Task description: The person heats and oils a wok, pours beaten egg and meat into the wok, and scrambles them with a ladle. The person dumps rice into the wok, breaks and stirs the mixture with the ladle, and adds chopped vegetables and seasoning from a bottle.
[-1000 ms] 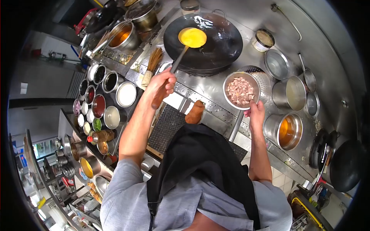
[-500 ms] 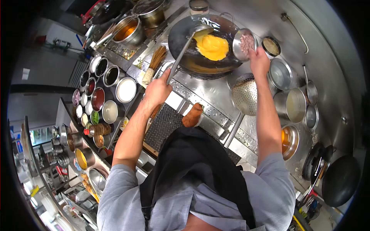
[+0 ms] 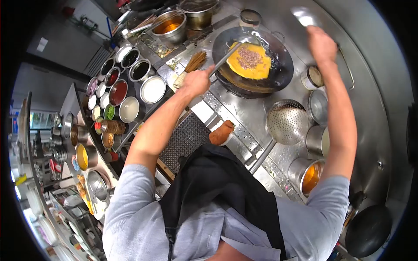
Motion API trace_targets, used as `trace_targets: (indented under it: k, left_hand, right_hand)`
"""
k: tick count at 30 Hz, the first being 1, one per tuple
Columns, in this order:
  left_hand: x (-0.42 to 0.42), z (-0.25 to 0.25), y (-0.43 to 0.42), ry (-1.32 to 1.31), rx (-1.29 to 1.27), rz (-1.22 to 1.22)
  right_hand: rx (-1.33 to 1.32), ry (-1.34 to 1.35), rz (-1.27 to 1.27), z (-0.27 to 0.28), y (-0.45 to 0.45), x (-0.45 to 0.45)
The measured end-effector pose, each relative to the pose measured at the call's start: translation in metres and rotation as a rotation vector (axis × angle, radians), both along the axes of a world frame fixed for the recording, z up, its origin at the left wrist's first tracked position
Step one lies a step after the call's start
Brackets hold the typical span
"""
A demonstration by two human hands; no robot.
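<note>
Diced meat [image 3: 250, 58] has moved from the bowl [image 3: 302, 16] onto the yellow egg [image 3: 260, 72] in the wok [image 3: 283, 77].
Pinkish bits cluster mid-sheet; bare wok borders the egg's right edge. Left hand [image 3: 197, 81] wraps the ladle [image 3: 223, 59]; raised right hand [image 3: 322, 45] clutches the blurred bowl beyond the wok.

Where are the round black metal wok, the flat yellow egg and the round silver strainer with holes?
Round black metal wok [image 3: 282, 69]: head view, bare inner wall, right side.
Flat yellow egg [image 3: 255, 74]: head view, lower yellow part.
Round silver strainer with holes [image 3: 287, 123]: head view, middle of its holed surface.
</note>
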State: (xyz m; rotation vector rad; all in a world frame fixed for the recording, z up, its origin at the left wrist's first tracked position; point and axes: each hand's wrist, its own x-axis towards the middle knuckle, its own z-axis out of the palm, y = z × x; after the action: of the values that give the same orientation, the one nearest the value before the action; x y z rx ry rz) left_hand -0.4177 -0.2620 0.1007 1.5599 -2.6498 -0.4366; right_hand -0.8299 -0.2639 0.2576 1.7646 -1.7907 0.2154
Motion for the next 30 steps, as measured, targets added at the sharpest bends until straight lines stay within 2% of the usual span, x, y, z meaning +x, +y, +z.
trace_targets:
  k: [4,5,6,7,8,9,10,11,12,13,14,16,17,19,21,22,24,26,28,30]
  left_hand:
    - [-0.005,-0.025,-0.032,-0.148,0.055,-0.026]
    - [-0.004,-0.028,-0.035,-0.138,0.081,-0.029]
    - [0.000,-0.032,-0.035,-0.104,0.093,-0.034]
    - [0.008,-0.053,-0.040,-0.036,0.079,-0.038]
    - [0.013,-0.057,-0.036,0.000,0.062,-0.046]
    - [0.016,-0.050,-0.014,0.161,-0.068,0.058]
    - [0.027,-0.050,-0.010,0.215,-0.236,-0.050]
    - [0.044,-0.023,0.022,0.396,-0.365,0.034]
    - [0.054,-0.022,0.037,0.415,-0.448,0.009]
    - [0.070,-0.017,0.064,0.395,-0.505,0.028]
    - [0.089,-0.017,0.094,0.531,-0.422,0.069]
    - [0.138,-0.017,0.162,0.820,-0.068,0.170]
    - [0.162,-0.027,0.187,0.934,0.015,0.152]
    - [0.208,-0.052,0.229,1.215,0.528,0.340]
    - [0.258,-0.024,0.277,1.364,0.609,0.599]
    - [0.281,-0.014,0.299,1.441,0.647,0.724]
    - [0.319,-0.012,0.332,1.686,0.531,0.889]
    - [0.351,-0.010,0.362,1.880,0.289,1.097]
    - [0.380,-0.011,0.390,1.935,0.084,1.298]
    - [0.410,-0.017,0.420,2.026,-0.138,1.383]
  right_hand:
    - [-0.263,-0.048,0.019,0.068,0.062,0.009]
    - [-0.233,-0.182,-0.080,0.080,0.080,0.014]
    - [-0.446,-0.118,0.051,0.075,0.093,0.012]
    - [-0.364,-0.310,-0.070,0.077,0.112,0.019]
    - [-0.339,-0.363,-0.105,0.069,0.129,0.016]
    - [-0.288,-0.528,-0.089,0.065,0.148,0.038]
    - [-0.259,-0.733,-0.032,0.047,0.164,0.048]
    - [-0.334,-0.888,0.098,0.025,0.173,0.073]
    - [-0.346,-1.050,0.125,0.002,0.184,0.098]
    - [-0.280,-1.059,0.146,-0.010,0.195,0.137]
    - [-0.253,-1.362,0.278,-0.060,0.194,0.132]
    - [-0.152,-1.881,0.315,-0.100,0.201,0.235]
    - [-0.145,-2.071,0.334,-0.130,0.199,0.269]
    - [0.106,-2.302,0.299,-0.154,0.199,0.374]
    - [0.377,-2.358,0.269,-0.176,0.199,0.466]
    - [0.585,-2.427,0.356,-0.189,0.201,0.506]
    - [0.927,-2.378,0.554,-0.188,0.219,0.586]
    - [1.185,-2.271,0.669,-0.176,0.242,0.651]
    - [1.363,-2.127,0.767,-0.177,0.262,0.704]
    - [1.606,-1.978,0.835,-0.181,0.280,0.744]
